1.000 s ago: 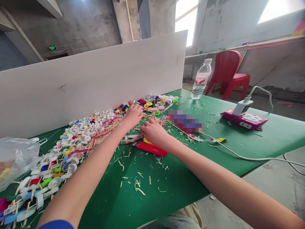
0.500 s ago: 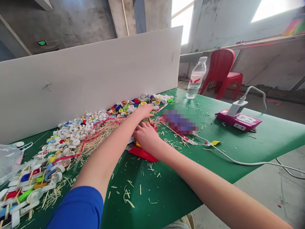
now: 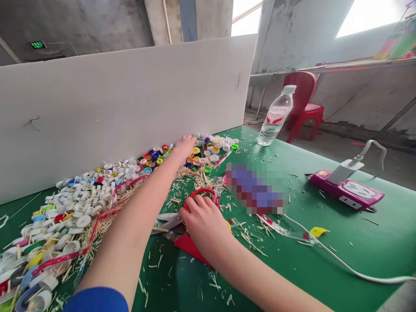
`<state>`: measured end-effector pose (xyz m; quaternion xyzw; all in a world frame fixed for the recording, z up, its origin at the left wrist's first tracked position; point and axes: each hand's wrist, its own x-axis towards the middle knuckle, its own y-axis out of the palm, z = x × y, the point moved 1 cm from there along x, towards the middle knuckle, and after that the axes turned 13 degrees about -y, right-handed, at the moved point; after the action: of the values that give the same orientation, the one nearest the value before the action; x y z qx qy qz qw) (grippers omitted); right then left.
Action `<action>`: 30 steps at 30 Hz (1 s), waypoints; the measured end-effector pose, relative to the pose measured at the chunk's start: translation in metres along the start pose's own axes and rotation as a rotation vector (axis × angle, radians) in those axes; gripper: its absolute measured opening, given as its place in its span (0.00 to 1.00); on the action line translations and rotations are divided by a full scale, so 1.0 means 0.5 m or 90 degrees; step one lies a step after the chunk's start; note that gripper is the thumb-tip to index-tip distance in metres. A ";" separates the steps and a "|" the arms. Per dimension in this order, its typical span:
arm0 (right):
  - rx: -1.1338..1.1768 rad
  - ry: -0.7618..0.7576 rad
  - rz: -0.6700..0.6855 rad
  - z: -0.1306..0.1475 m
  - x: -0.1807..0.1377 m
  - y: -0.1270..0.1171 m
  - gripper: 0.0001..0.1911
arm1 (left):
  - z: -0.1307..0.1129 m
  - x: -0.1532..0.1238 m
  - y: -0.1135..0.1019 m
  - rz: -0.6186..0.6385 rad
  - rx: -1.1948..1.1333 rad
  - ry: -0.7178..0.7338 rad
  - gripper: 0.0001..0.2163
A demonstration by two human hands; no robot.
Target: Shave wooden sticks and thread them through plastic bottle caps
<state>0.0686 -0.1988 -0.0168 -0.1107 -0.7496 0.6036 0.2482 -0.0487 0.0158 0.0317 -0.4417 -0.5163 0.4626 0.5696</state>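
Observation:
My left hand reaches over the far pile of coloured bottle caps; its fingertips are hidden among them. Whether it holds a cap is not visible. Nearer to me, my right hand has its fingers curled on the handles of a pair of scissors, whose blades point left and whose red loop shows above the knuckles. A red toothed piece lies on the table under that hand. White caps, many with thin wooden sticks, spread along the left.
A white board stands behind the caps on the green table. Loose sticks and red-edged plastic strips lie about. To the right are a water bottle, a blurred-out object, a white cable and a purple power strip.
My left hand has moved away and to the left, over the coloured caps. The two hands are farther apart, and more of the scissors shows at my right hand. The view has shifted.

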 end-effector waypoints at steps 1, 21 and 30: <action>-0.008 0.001 -0.006 0.005 0.000 0.003 0.02 | 0.014 0.013 0.005 0.006 -0.002 -0.015 0.16; -0.027 0.015 -0.199 0.001 -0.004 0.039 0.07 | 0.039 0.193 0.099 -0.013 -0.136 -0.039 0.18; -0.007 0.003 -0.201 -0.007 -0.002 0.036 0.06 | -0.001 0.206 0.121 -0.067 -0.144 -0.102 0.17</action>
<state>0.0689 -0.1916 -0.0340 0.0060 -0.7602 0.5529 0.3411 -0.0485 0.1279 -0.0091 -0.4365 -0.6316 0.4048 0.4967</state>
